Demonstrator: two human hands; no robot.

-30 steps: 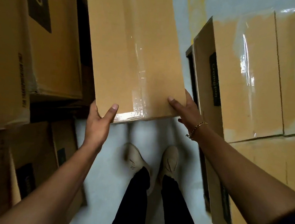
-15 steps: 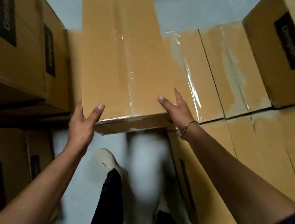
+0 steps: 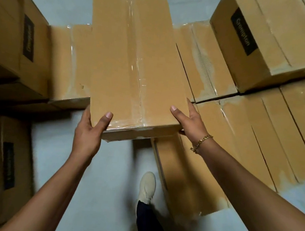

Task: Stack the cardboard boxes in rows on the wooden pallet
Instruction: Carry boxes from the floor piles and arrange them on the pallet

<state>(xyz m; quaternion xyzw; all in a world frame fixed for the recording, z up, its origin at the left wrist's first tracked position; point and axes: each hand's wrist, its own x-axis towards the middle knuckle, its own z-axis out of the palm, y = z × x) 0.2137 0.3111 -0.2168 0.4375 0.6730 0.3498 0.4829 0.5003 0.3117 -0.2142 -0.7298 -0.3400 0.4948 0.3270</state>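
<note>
At the near end of the carried box [image 3: 134, 62]: left hand [image 3: 89, 133] and right hand [image 3: 190, 120] clamped on opposite corners, thumbs on the taped top. Under the carried box: a row of taped boxes [image 3: 203, 68]. Right of it: a labelled box [image 3: 265, 38] one tier up. Left of it: stacked cartons [image 3: 18, 35]. Below it: grey floor [image 3: 104, 194], one shoe [image 3: 147, 186].

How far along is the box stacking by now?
Done: a row of taped brown cardboard boxes lies side by side, with one labelled box starting a second layer. In hand: the left hand and right hand carry a long taped cardboard box. Left: more boxes on the left look unstacked. No pallet shows.
</note>
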